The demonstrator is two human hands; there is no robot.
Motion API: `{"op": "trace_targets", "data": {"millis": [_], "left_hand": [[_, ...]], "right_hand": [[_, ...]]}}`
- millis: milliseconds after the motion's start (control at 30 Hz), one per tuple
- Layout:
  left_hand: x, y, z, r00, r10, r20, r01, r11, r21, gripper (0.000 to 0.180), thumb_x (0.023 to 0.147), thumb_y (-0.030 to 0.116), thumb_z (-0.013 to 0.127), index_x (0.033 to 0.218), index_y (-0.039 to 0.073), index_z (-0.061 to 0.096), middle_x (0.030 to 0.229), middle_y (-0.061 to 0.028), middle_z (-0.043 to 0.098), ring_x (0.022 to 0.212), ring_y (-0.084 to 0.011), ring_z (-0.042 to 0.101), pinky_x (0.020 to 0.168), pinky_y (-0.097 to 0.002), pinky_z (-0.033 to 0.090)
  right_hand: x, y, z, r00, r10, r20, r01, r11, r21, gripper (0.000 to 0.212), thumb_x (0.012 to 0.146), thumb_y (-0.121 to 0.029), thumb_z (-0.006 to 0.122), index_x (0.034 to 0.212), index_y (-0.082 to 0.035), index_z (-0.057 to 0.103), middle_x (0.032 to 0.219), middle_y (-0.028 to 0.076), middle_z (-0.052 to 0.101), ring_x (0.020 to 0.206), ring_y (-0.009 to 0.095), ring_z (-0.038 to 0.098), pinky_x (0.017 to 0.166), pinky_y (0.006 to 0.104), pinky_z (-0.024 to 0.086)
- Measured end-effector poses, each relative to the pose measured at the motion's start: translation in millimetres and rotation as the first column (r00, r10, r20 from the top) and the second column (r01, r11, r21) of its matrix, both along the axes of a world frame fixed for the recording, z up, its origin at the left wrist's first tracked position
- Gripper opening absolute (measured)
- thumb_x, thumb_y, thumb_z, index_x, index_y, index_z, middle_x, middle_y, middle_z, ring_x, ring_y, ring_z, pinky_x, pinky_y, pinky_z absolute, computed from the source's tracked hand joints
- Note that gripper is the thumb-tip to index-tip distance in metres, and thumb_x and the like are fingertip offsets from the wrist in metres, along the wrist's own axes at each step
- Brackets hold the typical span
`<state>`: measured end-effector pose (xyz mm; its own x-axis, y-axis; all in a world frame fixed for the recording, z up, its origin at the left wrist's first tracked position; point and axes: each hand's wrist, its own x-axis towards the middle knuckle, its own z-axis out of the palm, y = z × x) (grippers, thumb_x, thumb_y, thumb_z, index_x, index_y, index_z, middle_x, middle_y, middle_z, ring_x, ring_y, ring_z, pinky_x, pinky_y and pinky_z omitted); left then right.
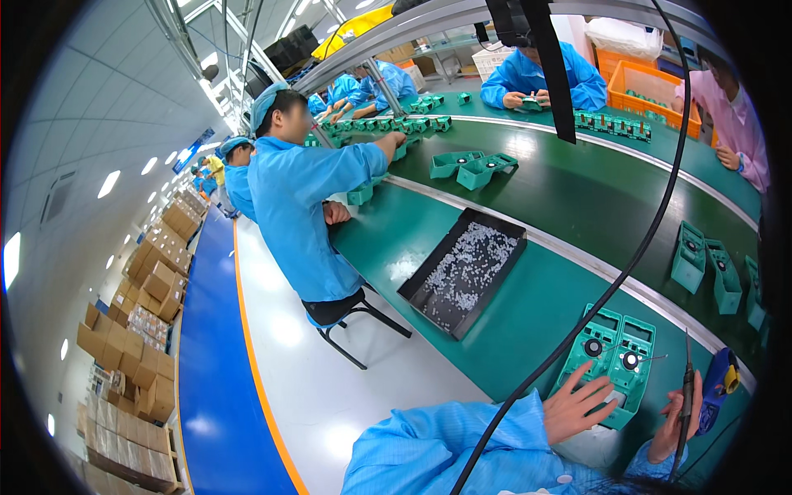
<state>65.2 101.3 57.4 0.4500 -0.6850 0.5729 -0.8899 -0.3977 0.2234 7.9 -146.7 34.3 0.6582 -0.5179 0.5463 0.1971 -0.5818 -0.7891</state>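
Observation:
An opened green plastic housing (640,332) lies on the green bench in front of me, its two halves side by side. Each half has a round black part inside, and a thin wire sticks out from the right one. My left hand (576,406) is spread open over the near end of the housing, fingers apart; contact with it is hard to confirm. In my right hand (670,422) a dark soldering iron (686,396) is gripped upright, its thin tip pointing up, just right of the housing. A blue stand (716,388) with a yellow part is beside that hand.
A black tray (445,318) of small whitish pieces sits farther along the bench. A conveyor (569,194) carries more green housings (689,257). A black cable (610,289) hangs across my view. A co-worker in blue (293,214) sits at the left; others work across.

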Motion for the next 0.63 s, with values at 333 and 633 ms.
{"op": "trace_targets", "data": {"millis": [333,633], "left_hand": [[4.0,-3.1,-8.5,0.995,-0.031,0.091,0.036,0.998,-0.053,0.027,0.079,0.012,0.066,0.106,0.009,0.069,0.103,-0.0065,0.066,0.105,-0.0230,0.062,0.102,-0.0619,0.033],[1.1,1.2,-20.5,0.985,-0.117,0.130,0.116,0.993,0.016,0.030,0.079,0.025,0.072,0.105,0.010,0.069,0.103,-0.0020,0.067,0.106,-0.0189,0.059,0.108,-0.0641,0.020]], "right_hand": [[-6.3,7.3,45.5,0.998,-0.020,0.052,0.006,0.969,0.248,0.041,0.089,-0.023,0.062,0.120,0.004,0.059,0.078,0.004,0.058,0.061,0.007,0.047,0.054,0.0205,0.037],[-12.0,3.7,81.0,0.969,0.244,-0.047,-0.248,0.933,-0.261,0.055,0.081,-0.040,0.072,0.110,0.006,0.063,0.077,0.011,0.066,0.057,0.023,0.058,0.051,0.0305,0.043]]}}
